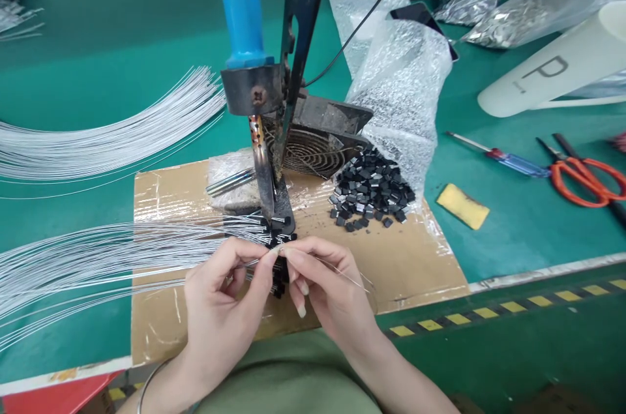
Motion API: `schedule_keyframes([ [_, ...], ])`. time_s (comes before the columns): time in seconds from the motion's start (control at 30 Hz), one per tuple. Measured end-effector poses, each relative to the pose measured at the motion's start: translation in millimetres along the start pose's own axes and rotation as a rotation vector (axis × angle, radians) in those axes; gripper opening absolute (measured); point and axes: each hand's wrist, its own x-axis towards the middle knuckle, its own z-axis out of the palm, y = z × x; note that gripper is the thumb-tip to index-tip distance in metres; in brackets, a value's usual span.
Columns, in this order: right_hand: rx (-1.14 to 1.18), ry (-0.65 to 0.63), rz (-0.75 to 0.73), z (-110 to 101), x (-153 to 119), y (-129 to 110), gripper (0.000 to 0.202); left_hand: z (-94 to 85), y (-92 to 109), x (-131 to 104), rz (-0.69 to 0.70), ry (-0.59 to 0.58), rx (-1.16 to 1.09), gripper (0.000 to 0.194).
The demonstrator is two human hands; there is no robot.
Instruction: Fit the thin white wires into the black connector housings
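Observation:
My left hand [225,303] is closed in a pinch, thumb against forefinger, on a thin wire near its end. Fingertip to fingertip with it, my right hand [332,277] is also pinching. Fine wire strands [345,274] stick out to the right from its fingers. What lies exactly between the fingertips is too small to make out. Just beyond the hands, a bundle of white wires [180,241] ends in small black connectors [278,221]. Above these, a soldering iron [264,186] with a blue handle points down in a metal stand [296,29].
A pile of black connector housings [372,189] lies on the cardboard [415,264] beside a dusty fan [317,147]. Another wire bundle [122,147] is at left. Bubble wrap [401,88], a screwdriver [513,160], orange-handled scissors [581,182], a yellow sponge [462,205] and a white cup [552,68] are at right.

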Motion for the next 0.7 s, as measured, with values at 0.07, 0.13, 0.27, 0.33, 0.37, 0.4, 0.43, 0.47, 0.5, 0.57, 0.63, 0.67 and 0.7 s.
schedule_keyframes([
  [0.07, 0.037, 0.012, -0.012, 2.1, -0.4, 2.4, 0.013, 1.0, 0.6, -0.1, -0.006, 0.008, -0.006, 0.009],
  [0.13, 0.065, 0.022, -0.027, 4.1, -0.8, 4.7, 0.012, 2.5, 1.8, -0.4, -0.009, 0.012, -0.011, 0.009],
  [0.27, 0.063, 0.041, -0.046, 4.7, -1.4, 9.5, 0.011, 6.0, 5.3, -0.8, -0.039, 0.032, -0.027, 0.01],
  [0.33, 0.024, 0.033, -0.05, 1.1, -2.4, 10.5, 0.013, 6.5, 6.7, -0.2, -0.085, 0.047, -0.045, 0.011],
  [0.37, -0.018, 0.023, -0.057, -2.1, -3.3, 9.9, 0.015, 6.2, 7.2, 0.4, -0.108, 0.051, -0.055, 0.011],
  [0.4, -0.078, 0.022, -0.079, -6.5, -4.6, 8.1, 0.017, 5.6, 7.7, 1.3, -0.124, 0.044, -0.064, 0.011],
  [0.43, -0.16, 0.04, -0.118, -12.0, -6.0, 5.1, 0.018, 4.6, 8.1, 2.3, -0.13, 0.028, -0.072, 0.011],
  [0.47, -0.262, 0.079, -0.181, -18.6, -7.3, 0.8, 0.019, 3.5, 8.7, 3.4, -0.131, 0.017, -0.079, 0.011],
  [0.5, -0.377, 0.155, -0.276, -26.1, -8.3, -4.5, 0.017, 2.6, 9.5, 4.5, -0.136, 0.014, -0.087, 0.01],
  [0.57, -0.666, 0.355, -0.495, -42.8, -8.4, -17.1, 0.009, 1.3, 12.2, 6.3, -0.17, 0.031, -0.109, 0.007],
  [0.63, -0.998, 0.483, -0.708, -58.8, -5.5, -29.0, 0.009, 1.3, 15.6, 7.2, -0.212, 0.065, -0.135, 0.004],
  [0.67, -1.182, 0.5, -0.772, -65.5, -3.3, -33.5, 0.008, 1.6, 17.3, 7.3, -0.224, 0.073, -0.142, 0.004],
  [0.7, -1.325, 0.497, -0.823, -71.0, -1.1, -36.9, 0.007, 1.9, 18.8, 7.2, -0.226, 0.073, -0.146, 0.004],
])
